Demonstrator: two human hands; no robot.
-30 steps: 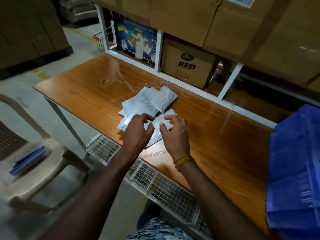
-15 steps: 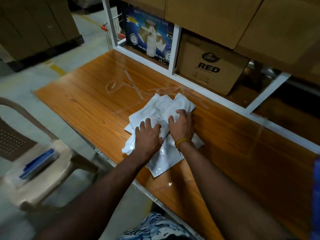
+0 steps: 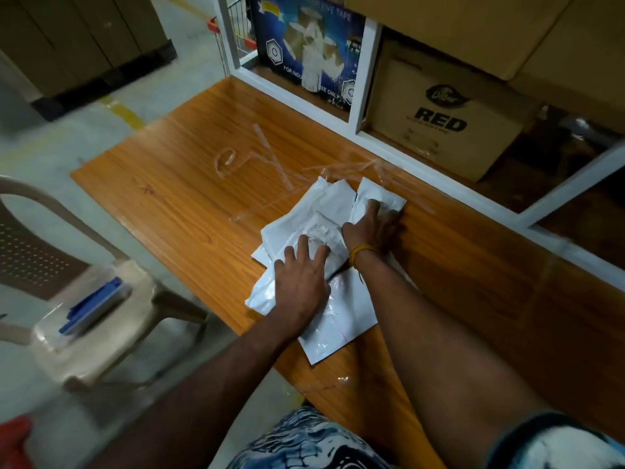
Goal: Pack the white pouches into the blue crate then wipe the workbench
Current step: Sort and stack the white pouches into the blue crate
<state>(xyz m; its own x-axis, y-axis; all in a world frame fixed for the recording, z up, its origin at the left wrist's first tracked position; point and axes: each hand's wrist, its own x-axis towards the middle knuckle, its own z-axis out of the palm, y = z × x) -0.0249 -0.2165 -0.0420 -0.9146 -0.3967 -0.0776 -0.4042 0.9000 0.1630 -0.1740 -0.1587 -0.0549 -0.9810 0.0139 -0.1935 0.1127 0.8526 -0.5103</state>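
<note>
Pressing down on the pile of white pouches (image 3: 324, 211), we have both hands flat on the stack, which lies on the wooden workbench (image 3: 189, 184). Our left hand (image 3: 301, 282) rests palm down on the near part of the pile, fingers spread and pinning the plastic without curling round any pouch. Our right hand (image 3: 372, 228) lies on the far part of the pile, toward the white shelf frame (image 3: 363, 72); its fingers bend over the farthest pouch's edge, though we cannot tell whether they actually grip it. A yellow band (image 3: 360, 252) circles the right wrist. One pouch sticks out from the pile toward the bench's near edge, under our forearms. Strips of clear tape (image 3: 270, 157) lie on the wood just beyond the pile. Behind the pile, in the frame, stands a brown carton (image 3: 446, 116) printed RED. Left of the pile, off the bench, a plastic chair (image 3: 84, 336) carries a blue object (image 3: 91, 306).
</note>
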